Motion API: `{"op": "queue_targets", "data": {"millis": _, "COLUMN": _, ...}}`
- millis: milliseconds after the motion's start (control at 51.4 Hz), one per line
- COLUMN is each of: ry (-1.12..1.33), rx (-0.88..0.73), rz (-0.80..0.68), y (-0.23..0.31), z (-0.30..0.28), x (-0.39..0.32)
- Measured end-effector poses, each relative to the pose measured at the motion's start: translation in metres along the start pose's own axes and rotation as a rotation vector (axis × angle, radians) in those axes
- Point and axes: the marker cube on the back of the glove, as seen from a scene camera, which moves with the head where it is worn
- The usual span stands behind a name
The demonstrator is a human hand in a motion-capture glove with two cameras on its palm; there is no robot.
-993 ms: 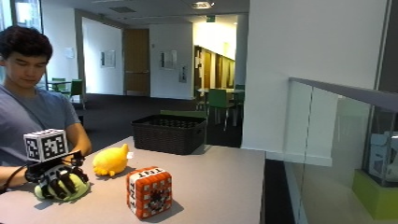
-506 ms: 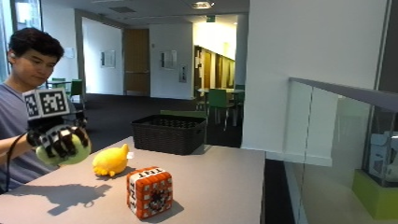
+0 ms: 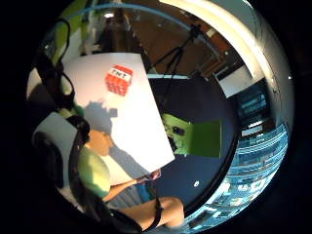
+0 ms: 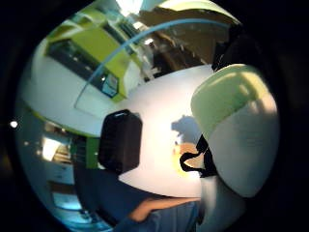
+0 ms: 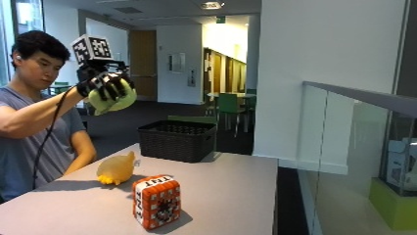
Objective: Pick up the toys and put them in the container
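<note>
Gloved right hand (image 5: 104, 87) is curled around a green plush toy (image 5: 112, 100), upper left of frame.
Judged soft and light; 1 basket (image 5: 177, 141) is centred below.

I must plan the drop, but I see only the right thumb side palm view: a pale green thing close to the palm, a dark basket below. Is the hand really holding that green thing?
Observer: Yes. In the outside view the gloved right hand grips the green toy, raised high above the table.
Operator: Which toys remain on the table?
Observer: Two: a yellow plush toy and a red TNT block, the block nearer the camera.
Operator: Is the basket empty?
Observer: I cannot tell; the outside view shows the black basket at the far table edge, but not its inside.
</note>
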Motion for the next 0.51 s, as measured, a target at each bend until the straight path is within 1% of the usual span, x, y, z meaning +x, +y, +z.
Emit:
{"op": "queue_targets", "data": {"millis": 136, "ry": -0.056, "rx": 0.022, "rz": -0.072, "y": -0.013, "z": -0.021, "x": -0.079}}
{"op": "queue_targets", "data": {"millis": 253, "ry": -0.057, "rx": 0.06, "rz": -0.147, "y": -0.008, "z": -0.034, "x": -0.168}}
{"op": "queue_targets", "data": {"millis": 292, "ry": -0.083, "rx": 0.065, "rz": -0.207, "y": -0.003, "z": -0.037, "x": -0.198}}
{"op": "queue_targets", "data": {"millis": 350, "ry": -0.184, "rx": 0.067, "rz": -0.38, "y": 0.009, "z": -0.04, "x": -0.235}}
{"op": "queue_targets", "data": {"millis": 370, "ry": -0.212, "rx": 0.065, "rz": -0.415, "y": 0.012, "z": -0.039, "x": -0.247}}
{"op": "queue_targets", "data": {"millis": 428, "ry": -0.199, "rx": 0.064, "rz": -0.363, "y": 0.011, "z": -0.033, "x": -0.272}}
{"op": "queue_targets", "data": {"millis": 448, "ry": -0.206, "rx": 0.066, "rz": -0.377, "y": 0.012, "z": -0.032, "x": -0.279}}
{"op": "queue_targets", "data": {"millis": 506, "ry": -0.308, "rx": 0.06, "rz": -0.548, "y": 0.025, "z": -0.03, "x": -0.304}}
